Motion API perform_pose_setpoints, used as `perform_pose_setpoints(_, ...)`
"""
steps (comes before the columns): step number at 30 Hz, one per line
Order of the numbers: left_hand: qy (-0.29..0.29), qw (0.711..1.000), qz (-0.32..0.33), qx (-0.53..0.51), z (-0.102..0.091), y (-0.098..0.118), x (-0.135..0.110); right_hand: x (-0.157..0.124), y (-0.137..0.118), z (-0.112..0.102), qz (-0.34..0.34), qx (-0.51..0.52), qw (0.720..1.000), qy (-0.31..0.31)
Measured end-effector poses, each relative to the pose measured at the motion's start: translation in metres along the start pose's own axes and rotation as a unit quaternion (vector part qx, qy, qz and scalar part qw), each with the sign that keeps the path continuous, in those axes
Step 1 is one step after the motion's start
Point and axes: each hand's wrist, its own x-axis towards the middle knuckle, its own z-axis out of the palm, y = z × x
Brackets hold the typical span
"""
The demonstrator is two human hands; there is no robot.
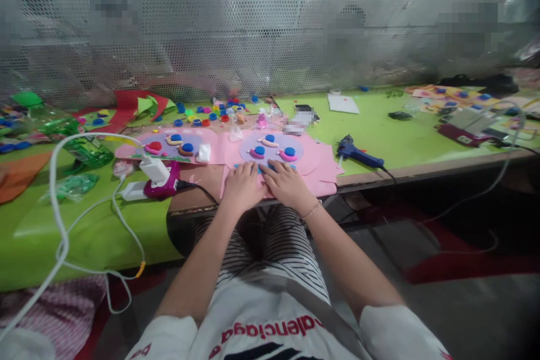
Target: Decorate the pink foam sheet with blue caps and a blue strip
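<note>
My left hand [243,187] lies on a pink craft sheet [321,158], its fingers stretched forward. Beside it my right hand [290,184] rests on the same sheet, fingers extended and slightly spread. Fingertips of both hands touch a blue strip [253,168] along the lower side of a lilac oval [275,143]. On that oval sit snail-like figures with blue, cap-like tops: a pale one [269,140] and two pink ones [288,154]. The blue strip is partly hidden under my fingers.
A second pink sheet with similar figures [185,149] lies left. A blue glue gun [358,153] is at the right near the table edge. A purple power socket [162,183] with white cables, a green bottle [84,143] and scattered bottle caps [206,122] are around. Behind stands a perforated metal panel [236,22].
</note>
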Motion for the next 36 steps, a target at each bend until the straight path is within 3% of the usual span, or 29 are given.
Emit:
perform_pose_setpoints(9,0.004,1.000,0.003,0.002,-0.001,-0.001,-0.001,0.001,-0.003,0.001,-0.093,-0.047,0.994,0.045)
perform_pose_setpoints(16,0.004,1.000,0.004,-0.002,0.000,-0.002,0.000,0.000,-0.006,0.004,0.036,0.017,0.999,0.035)
perform_pose_setpoints(20,0.001,1.000,0.007,0.000,0.000,-0.002,-0.001,0.000,0.000,0.008,0.042,0.074,0.996,0.037)
perform_pose_setpoints(22,-0.002,1.000,0.009,0.001,-0.001,-0.002,-0.001,-0.001,0.007,0.007,0.059,0.159,0.983,0.065)
perform_pose_setpoints(25,-0.005,1.000,0.009,0.000,-0.001,-0.002,-0.002,-0.009,0.021,0.003,0.109,0.301,0.935,0.151)
perform_pose_setpoints(27,-0.004,1.000,0.008,-0.005,-0.001,-0.002,-0.002,-0.017,0.030,-0.002,0.122,0.333,0.918,0.180)
perform_pose_setpoints(32,0.007,1.000,0.008,-0.010,0.001,-0.002,-0.002,-0.031,0.039,-0.005,0.096,0.221,0.963,0.122)
perform_pose_setpoints(36,0.013,1.000,0.016,-0.007,0.002,-0.002,-0.003,-0.031,0.036,0.000,0.026,0.118,0.990,0.076)
